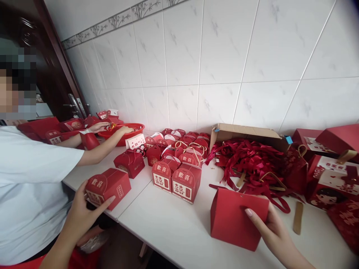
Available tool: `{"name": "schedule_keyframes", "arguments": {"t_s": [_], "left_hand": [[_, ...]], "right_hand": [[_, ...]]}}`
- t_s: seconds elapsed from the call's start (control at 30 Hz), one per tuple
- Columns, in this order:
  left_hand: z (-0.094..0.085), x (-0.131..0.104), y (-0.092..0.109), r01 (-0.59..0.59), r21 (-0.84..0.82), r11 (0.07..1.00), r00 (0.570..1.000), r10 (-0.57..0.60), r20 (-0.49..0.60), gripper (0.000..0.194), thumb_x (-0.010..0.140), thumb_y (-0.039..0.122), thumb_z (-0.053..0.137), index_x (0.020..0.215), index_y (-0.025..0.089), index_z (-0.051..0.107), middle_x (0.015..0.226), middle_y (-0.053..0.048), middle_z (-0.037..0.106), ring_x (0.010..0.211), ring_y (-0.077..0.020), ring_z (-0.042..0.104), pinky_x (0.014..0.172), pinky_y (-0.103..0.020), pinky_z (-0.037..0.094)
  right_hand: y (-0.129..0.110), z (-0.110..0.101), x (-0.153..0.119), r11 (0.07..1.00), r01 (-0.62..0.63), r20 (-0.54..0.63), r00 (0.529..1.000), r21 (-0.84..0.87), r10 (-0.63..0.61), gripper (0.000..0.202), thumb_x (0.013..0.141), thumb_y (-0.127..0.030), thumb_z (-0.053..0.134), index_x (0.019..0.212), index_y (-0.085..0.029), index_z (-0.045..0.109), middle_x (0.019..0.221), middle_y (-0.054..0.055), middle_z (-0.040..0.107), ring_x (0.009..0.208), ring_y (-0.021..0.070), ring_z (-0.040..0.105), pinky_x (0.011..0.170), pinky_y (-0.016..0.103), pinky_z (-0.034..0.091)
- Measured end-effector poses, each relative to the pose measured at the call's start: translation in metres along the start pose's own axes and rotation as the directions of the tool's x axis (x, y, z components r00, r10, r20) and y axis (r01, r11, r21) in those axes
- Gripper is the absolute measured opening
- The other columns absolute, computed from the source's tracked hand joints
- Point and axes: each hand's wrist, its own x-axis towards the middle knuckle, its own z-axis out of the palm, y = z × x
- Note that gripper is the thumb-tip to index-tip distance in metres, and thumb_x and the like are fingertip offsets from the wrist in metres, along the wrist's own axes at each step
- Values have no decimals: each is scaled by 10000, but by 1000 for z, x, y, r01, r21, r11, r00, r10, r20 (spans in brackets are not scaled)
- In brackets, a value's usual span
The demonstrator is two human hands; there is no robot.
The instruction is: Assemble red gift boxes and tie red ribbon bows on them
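My left hand (81, 213) is wrapped round a small red gift box (112, 186) with pale lettering, at the table's left front edge. Its thumb lies along the lower front of the box. At the right, my right hand (270, 220) grips a plain red box (238, 218) by its right side, thumb on the near face and fingers behind. Between the two hands stand two lettered red boxes (185, 183) side by side, with rows of similar boxes behind them, some with rope handles.
A cardboard box (241, 130) spills dark red ribbons (252, 160) at the back right. Larger red boxes (336, 175) stand far right. A person in a white shirt (33, 186) reaches into a red basin (140, 129) at the left.
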Motion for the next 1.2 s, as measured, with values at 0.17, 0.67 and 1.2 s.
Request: {"name": "schedule_keyframes", "arguments": {"t_s": [0.17, 0.67, 1.2], "left_hand": [[8, -24, 20, 53, -84, 995, 991, -42, 127, 934, 669, 490, 726, 1442, 374, 213, 1448, -28, 421, 1204, -324, 550, 968, -473, 517], [82, 35, 23, -138, -26, 990, 963, 140, 232, 1006, 665, 606, 676, 1461, 164, 248, 1296, -202, 409, 1092, -343, 571, 893, -510, 512], [79, 213, 58, -33, -7, 999, 999, 33, 9, 360, 916, 323, 579, 1229, 150, 545, 1243, -109, 566, 1072, -241, 590, 896, -458, 515]], "right_hand": [[2, -1, 0, 1000, 11, -2, 1000, -1, -11, 324, 752, -500, 699, 905, -228, 615, 858, 41, 654, 780, 208, 652, 648, 276, 582], [16, -16, 10, 998, 39, 129, 991, -56, -32, 369, 771, -510, 685, 944, -198, 593, 900, 79, 691, 793, 221, 691, 651, 262, 606], [32, -22, 16, 969, 229, 183, 961, -93, -210, 218, 834, -357, 655, 1008, -231, 621, 949, 69, 711, 815, 202, 713, 701, 207, 597]]}}
